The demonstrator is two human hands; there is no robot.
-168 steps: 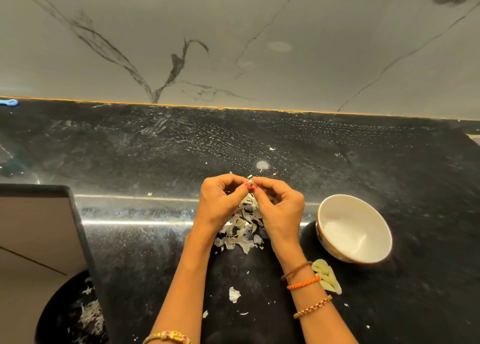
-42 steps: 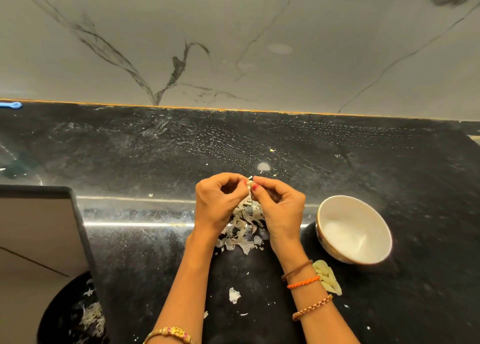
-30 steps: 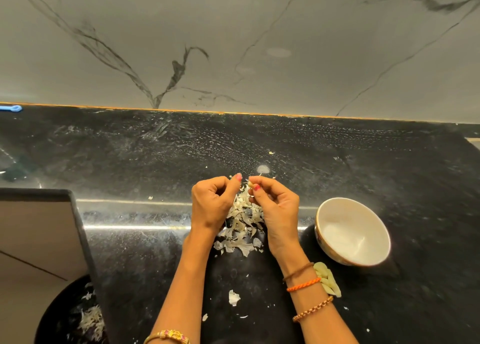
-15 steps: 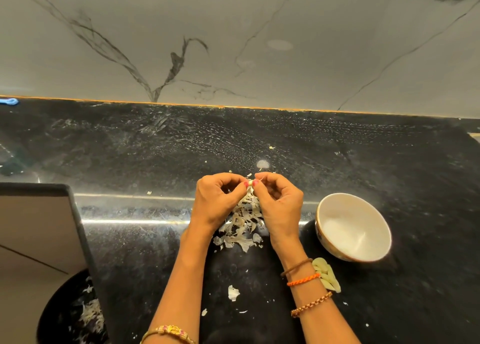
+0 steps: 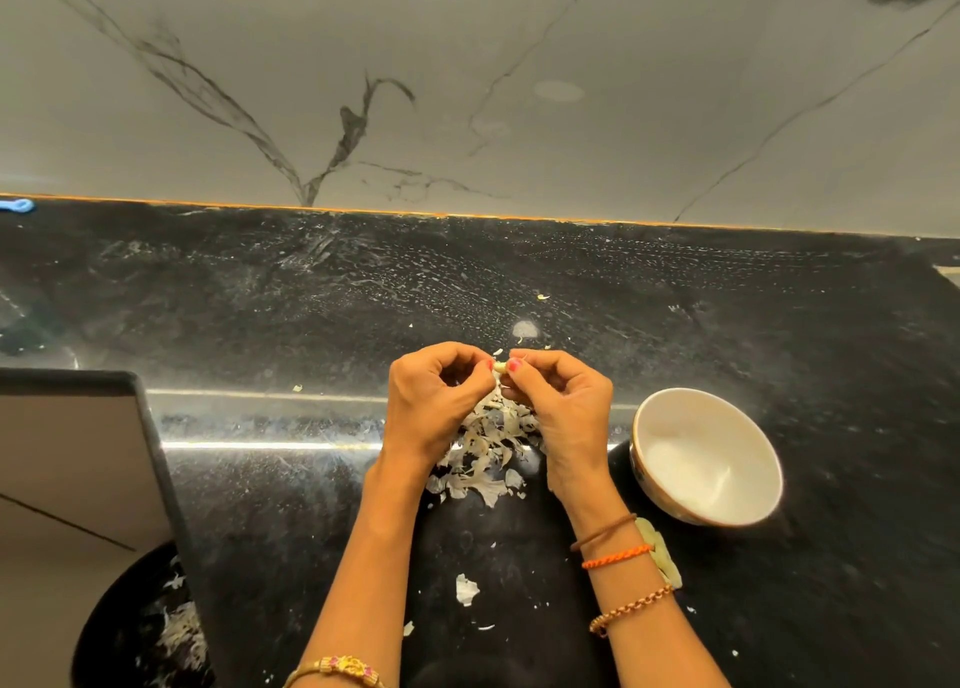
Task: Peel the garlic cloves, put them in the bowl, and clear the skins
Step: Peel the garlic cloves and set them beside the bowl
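Observation:
Over the black counter, my left hand (image 5: 434,399) and my right hand (image 5: 563,401) meet at the fingertips and pinch a small pale garlic clove (image 5: 500,366) between them. Below the hands lies a heap of papery white garlic skins (image 5: 485,451). A white bowl (image 5: 706,456) with a brown outer wall stands to the right of my right hand; nothing shows inside it. Several peeled pale cloves (image 5: 660,549) lie on the counter, partly hidden behind my right wrist.
Loose skin scraps (image 5: 466,589) are scattered on the black counter (image 5: 779,323) near my forearms. At the lower left, below the counter's edge, a dark round bin (image 5: 140,630) holds more skins. A marble wall (image 5: 467,89) closes the back. A blue object (image 5: 18,206) sits far left.
My hands drew a little apart a second ago and have come back together at the fingertips on the clove, slightly higher over the skin heap. The bowl and the heap have not moved.

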